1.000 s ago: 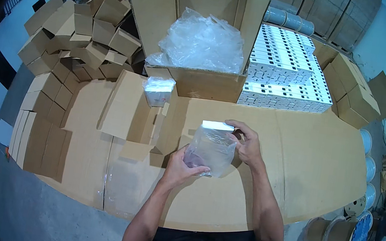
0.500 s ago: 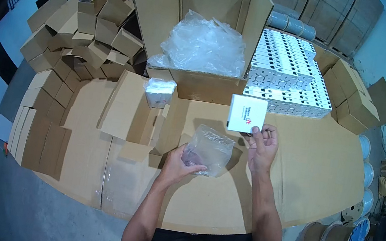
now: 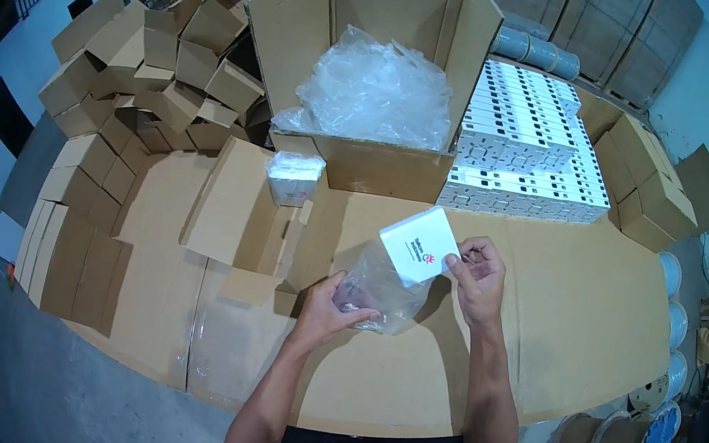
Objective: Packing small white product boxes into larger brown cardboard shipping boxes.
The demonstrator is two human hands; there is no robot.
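My right hand [image 3: 476, 278] pinches a small flat white box [image 3: 420, 244] by its right corner, tilted, its lower edge at the mouth of a clear plastic bag [image 3: 381, 290]. My left hand [image 3: 329, 308] grips that bag at its lower left, just above the cardboard-covered table [image 3: 577, 328]. Both forearms come up from the lower edge.
A big open carton [image 3: 381, 166] stuffed with clear plastic stands at the back. Rows of white boxes [image 3: 522, 146] are stacked to its right. A bagged white box [image 3: 293, 178] sits on flat cardboard [image 3: 233, 203]. Folded brown cartons [image 3: 151, 81] pile up on the left and others [image 3: 652, 193] at the right.
The white box was lifted clear of the bag half a second ago. Now my right hand has lowered it so its edge meets the bag's opening. My left hand kept its hold.
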